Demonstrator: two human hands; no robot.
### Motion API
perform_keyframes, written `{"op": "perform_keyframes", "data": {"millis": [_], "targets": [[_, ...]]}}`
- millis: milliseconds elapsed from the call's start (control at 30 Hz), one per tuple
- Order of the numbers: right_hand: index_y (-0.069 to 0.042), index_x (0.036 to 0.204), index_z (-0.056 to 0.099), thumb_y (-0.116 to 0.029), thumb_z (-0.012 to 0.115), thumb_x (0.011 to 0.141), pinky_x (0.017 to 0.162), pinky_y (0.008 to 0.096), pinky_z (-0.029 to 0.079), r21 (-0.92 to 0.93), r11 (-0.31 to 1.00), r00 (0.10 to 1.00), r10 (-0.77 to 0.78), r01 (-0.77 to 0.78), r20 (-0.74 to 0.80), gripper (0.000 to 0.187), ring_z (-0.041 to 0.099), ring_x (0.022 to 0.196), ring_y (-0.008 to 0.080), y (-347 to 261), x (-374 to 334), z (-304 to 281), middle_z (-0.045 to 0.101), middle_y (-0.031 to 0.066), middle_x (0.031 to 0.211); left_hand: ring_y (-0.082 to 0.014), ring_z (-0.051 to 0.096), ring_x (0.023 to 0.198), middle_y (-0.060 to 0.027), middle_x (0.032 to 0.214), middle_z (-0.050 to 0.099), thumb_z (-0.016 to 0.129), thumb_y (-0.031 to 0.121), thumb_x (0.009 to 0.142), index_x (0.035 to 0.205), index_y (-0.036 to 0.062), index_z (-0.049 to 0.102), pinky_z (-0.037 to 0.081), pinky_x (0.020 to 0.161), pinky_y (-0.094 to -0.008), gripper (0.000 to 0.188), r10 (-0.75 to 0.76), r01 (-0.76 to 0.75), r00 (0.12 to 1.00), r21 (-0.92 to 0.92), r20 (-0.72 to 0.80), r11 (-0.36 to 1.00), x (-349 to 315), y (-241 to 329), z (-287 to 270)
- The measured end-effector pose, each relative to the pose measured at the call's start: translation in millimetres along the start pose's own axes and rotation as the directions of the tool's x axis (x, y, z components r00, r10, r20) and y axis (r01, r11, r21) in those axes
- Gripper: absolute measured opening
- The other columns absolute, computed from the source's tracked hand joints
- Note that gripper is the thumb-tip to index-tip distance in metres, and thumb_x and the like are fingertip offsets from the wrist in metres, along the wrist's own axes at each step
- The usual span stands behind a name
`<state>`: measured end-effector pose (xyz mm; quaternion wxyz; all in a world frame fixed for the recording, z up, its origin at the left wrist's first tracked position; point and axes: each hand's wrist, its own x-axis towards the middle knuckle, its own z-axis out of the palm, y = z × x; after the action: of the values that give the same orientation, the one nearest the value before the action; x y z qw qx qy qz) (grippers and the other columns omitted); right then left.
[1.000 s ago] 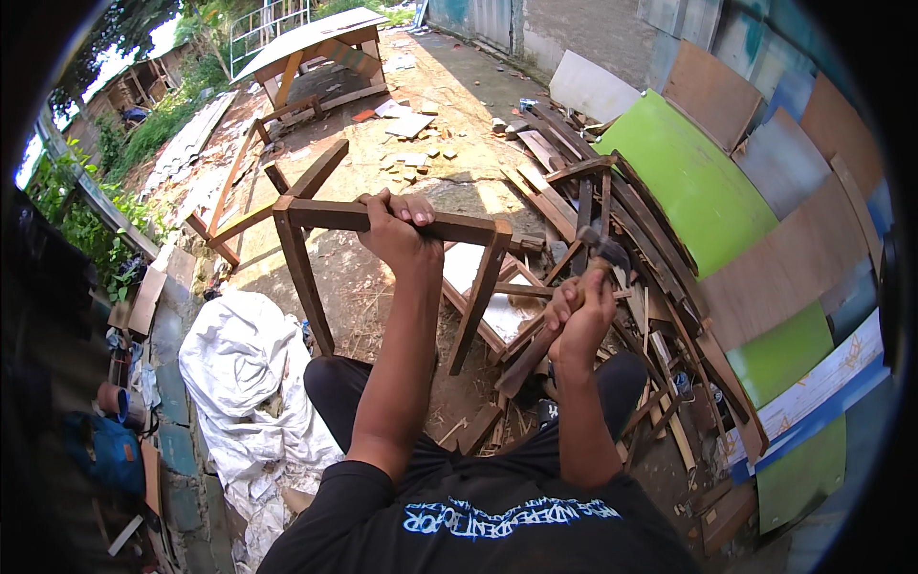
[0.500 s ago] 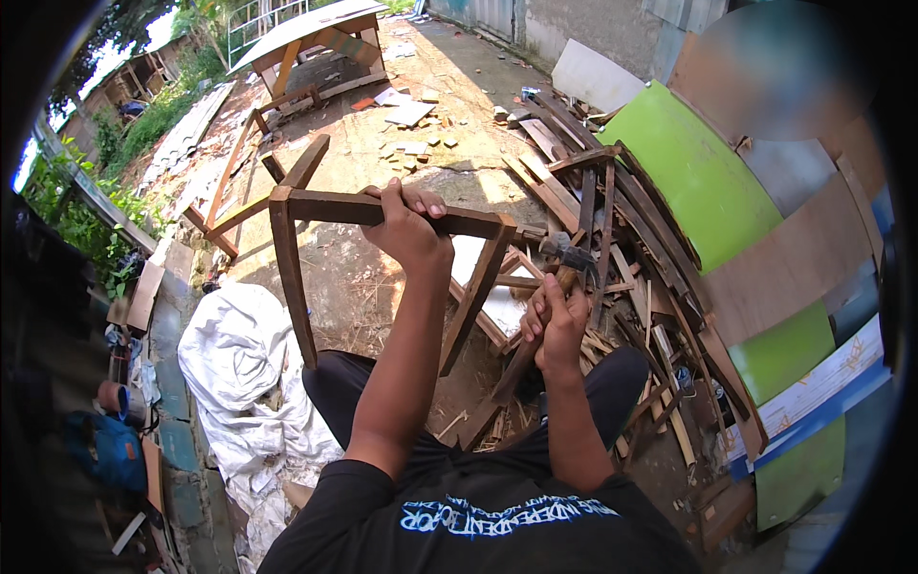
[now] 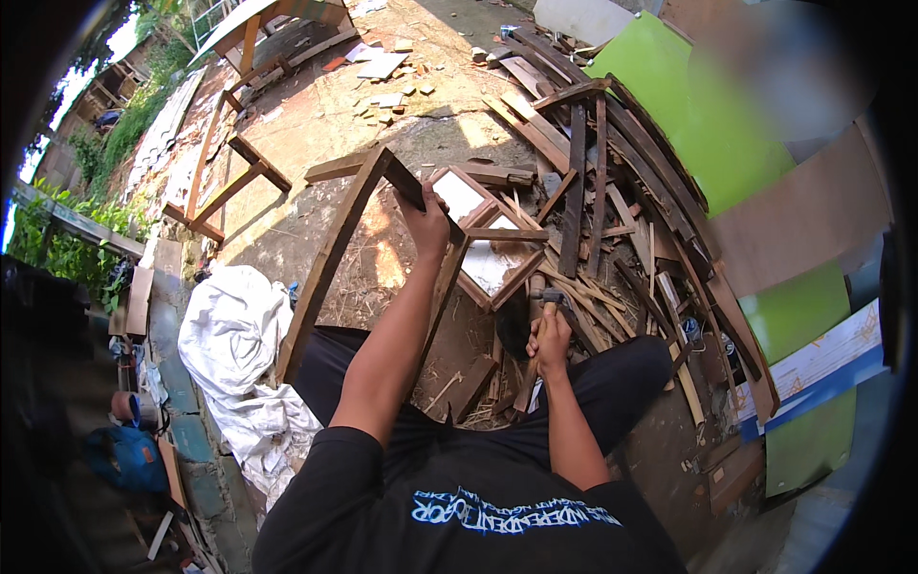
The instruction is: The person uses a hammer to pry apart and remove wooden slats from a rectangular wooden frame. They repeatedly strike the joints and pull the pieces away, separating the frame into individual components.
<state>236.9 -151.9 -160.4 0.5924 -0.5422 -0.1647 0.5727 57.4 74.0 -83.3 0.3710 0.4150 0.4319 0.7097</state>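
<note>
My left hand [image 3: 427,228] grips the short top bar of a dark brown wooden frame [image 3: 328,263]. Two long legs of this frame run back toward my lap, and a further piece sticks out to the left at its far corner. Down by my right knee, my right hand [image 3: 549,346] is closed round the wooden handle of a hammer [image 3: 552,298], its metal head up and apart from the frame. Beyond the hammer, small wooden frames with white panels [image 3: 490,266] lie on the ground.
Long dark timbers [image 3: 660,163] and thin offcuts are piled to the right, before green panels [image 3: 660,129]. A crumpled white sheet [image 3: 234,330] lies at the left. Another wooden frame [image 3: 229,196] and a board-topped wooden structure [image 3: 253,33] stand farther off.
The wooden frame has tilted, its held bar turning away from level. My right hand has lowered the hammer toward my lap, away from the frame's corner. The head view has shifted.
</note>
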Motion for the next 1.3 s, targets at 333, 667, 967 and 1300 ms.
{"op": "perform_keyframes", "data": {"millis": [333, 667, 967, 1300], "targets": [[-0.005, 0.116, 0.056, -0.025, 0.035, 0.11, 0.036, 0.0269, 0.036, -0.108, 0.99, 0.993, 0.097, -0.09, 0.06, 0.029, 0.041, 0.041, 0.0114, 27, 3, -36, 0.055, 0.0065, 0.075, -0.0464, 0.04, 0.133, -0.0287, 0.14, 0.046, 0.057, 0.033, 0.107, 0.148, -0.004, 0.038, 0.027, 0.117, -0.0539, 0.058, 0.071, -0.016, 0.992, 0.466, -0.101, 0.885, -68, -91, -10], [-0.005, 0.116, 0.055, -0.02, 0.035, 0.106, 0.036, 0.0263, 0.037, -0.156, 0.978, 0.981, 0.156, -0.138, 0.116, 0.027, 0.043, 0.043, 0.0104, 42, -6, -56, 0.057, 0.0073, 0.078, -0.0418, 0.047, 0.132, -0.0283, 0.14, 0.054, 0.056, 0.032, 0.107, 0.15, -0.0027, 0.039, 0.036, 0.112, -0.0475, 0.058, -0.025, -0.086, 0.978, 0.51, 0.207, 0.856, -97, -77, -3], [-0.003, 0.111, 0.057, -0.019, 0.036, 0.104, 0.036, 0.0257, 0.036, -0.198, 0.971, 0.981, 0.158, -0.133, 0.116, 0.027, 0.043, 0.042, 0.0097, 52, -9, -56, 0.059, 0.0073, 0.078, -0.0143, 0.054, 0.052, 0.0002, 0.061, 0.051, 0.058, 0.015, 0.104, 0.106, -0.0007, 0.058, 0.044, 0.047, -0.0325, 0.016, -0.12, -0.049, 0.912, 0.395, 0.392, 0.917, -76, -95, -20], [-0.003, 0.129, 0.061, -0.019, 0.044, 0.109, 0.053, 0.0277, 0.041, -0.507, 0.805, 0.952, -0.256, 0.307, 0.169, 0.031, 0.047, 0.056, 0.0079, 51, 3, -23, 0.057, 0.0008, 0.075, -0.0065, 0.05, 0.057, 0.0017, 0.072, 0.05, 0.058, 0.011, 0.102, 0.103, 0.0045, 0.05, 0.041, 0.052, -0.0253, 0.011, 0.05, -0.12, 0.973, 0.308, 0.226, 0.944, -119, -96, -26]]}}
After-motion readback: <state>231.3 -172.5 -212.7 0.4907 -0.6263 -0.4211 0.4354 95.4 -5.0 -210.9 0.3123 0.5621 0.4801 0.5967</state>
